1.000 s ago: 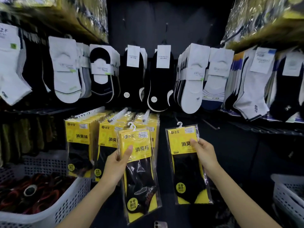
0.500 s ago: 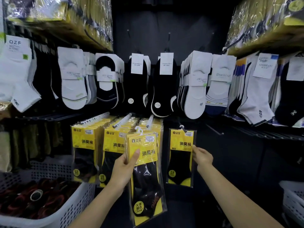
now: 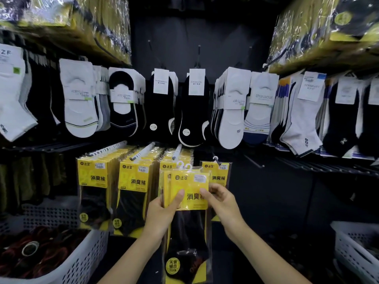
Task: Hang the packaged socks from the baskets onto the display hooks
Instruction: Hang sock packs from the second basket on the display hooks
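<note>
My left hand (image 3: pixel 162 214) grips yellow-and-black packaged socks (image 3: pixel 189 185) by the left edge of the yellow card. Two white hanger loops show at the top, so it looks like two packs held together. My right hand (image 3: pixel 221 201) pinches the right edge of the front pack. Just behind, a single matching pack (image 3: pixel 218 171) hangs on a display hook (image 3: pixel 215 159). To the left, three hooks carry full rows of the same yellow packs (image 3: pixel 133 179).
A white perforated basket (image 3: pixel 82 261) with dark red and black items stands at the lower left. Another white basket (image 3: pixel 356 249) sits at the lower right. White and black socks (image 3: pixel 192 107) hang in the row above; bare hooks stick out to the right.
My right hand let go of the pack that now hangs on the fourth hook and came back to the packs in my left hand, which moved slightly right.
</note>
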Demonstrator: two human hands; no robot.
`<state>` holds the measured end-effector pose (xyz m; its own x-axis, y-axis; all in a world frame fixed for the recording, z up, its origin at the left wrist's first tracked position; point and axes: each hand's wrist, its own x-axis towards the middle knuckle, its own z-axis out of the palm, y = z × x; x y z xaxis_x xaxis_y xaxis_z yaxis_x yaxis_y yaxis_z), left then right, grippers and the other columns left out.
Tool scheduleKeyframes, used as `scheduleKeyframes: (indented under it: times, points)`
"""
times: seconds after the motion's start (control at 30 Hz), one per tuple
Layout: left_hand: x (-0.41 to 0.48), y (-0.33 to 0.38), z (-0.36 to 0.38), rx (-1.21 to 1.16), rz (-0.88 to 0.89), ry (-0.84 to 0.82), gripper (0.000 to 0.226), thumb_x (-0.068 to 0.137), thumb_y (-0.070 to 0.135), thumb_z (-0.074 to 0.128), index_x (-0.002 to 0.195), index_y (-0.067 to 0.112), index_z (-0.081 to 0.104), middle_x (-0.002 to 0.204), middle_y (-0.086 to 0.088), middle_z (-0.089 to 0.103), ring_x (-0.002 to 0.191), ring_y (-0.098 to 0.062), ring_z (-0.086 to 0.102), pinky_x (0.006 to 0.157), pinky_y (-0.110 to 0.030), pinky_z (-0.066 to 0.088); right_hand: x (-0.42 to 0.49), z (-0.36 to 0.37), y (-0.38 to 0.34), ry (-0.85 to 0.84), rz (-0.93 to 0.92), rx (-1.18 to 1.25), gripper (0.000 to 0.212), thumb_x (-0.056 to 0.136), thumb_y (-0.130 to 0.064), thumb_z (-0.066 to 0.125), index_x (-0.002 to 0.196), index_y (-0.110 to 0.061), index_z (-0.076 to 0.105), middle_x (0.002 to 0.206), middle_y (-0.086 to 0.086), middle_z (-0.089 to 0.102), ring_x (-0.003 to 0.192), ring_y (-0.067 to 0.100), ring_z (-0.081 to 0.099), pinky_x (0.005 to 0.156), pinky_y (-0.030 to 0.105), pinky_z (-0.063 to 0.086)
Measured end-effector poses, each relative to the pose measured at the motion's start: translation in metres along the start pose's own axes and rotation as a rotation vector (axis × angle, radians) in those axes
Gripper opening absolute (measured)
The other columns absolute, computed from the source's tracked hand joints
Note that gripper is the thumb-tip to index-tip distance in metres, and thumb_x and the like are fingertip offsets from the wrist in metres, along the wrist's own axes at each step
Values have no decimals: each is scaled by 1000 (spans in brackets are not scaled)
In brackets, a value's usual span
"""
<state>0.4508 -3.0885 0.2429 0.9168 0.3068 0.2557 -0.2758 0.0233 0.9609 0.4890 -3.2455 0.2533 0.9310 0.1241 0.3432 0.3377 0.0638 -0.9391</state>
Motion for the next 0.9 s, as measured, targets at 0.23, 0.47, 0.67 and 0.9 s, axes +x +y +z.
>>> scheduleKeyframes:
  times: [0.23, 0.47, 0.67, 0.9]
  points:
    - [-1, -6, -5, 7, 8, -75, 32, 73, 58, 57, 93, 34, 64, 81, 26, 71, 75, 13, 64, 58, -6, 45, -4, -10, 6, 9, 84, 156, 26, 85, -25, 66, 110, -18, 64, 103, -1, 74, 97, 16, 70, 84, 31, 56]
    - [12, -16, -23, 92, 0, 35, 41, 77, 60, 51, 69, 22, 42, 51, 7, 44, 53, -9, 44, 63, -16, 38, 6, -50, 20, 235, 161, 81, 15, 96, -17, 54, 103, -13, 66, 102, 8, 73, 96, 25, 69, 89, 42, 54]
    - [21, -18, -33, 96, 21, 87, 33, 83, 57, 51, 71, 26, 52, 62, 3, 43, 55, -5, 38, 54, -14, 33, 34, -66, -1, 272, 40, 8, 12, 95, -13, 54, 104, -17, 61, 95, -2, 72, 81, 6, 70, 62, 16, 53]
    - [23, -21, -32, 111, 7, 109, 31, 86, 53, 52, 69, 27, 52, 67, 14, 41, 52, 4, 33, 44, -10, 33, 56, -46, -3, 141, 13, -66, 15, 96, -12, 52, 103, -21, 61, 101, -1, 71, 90, 10, 69, 68, 19, 56]
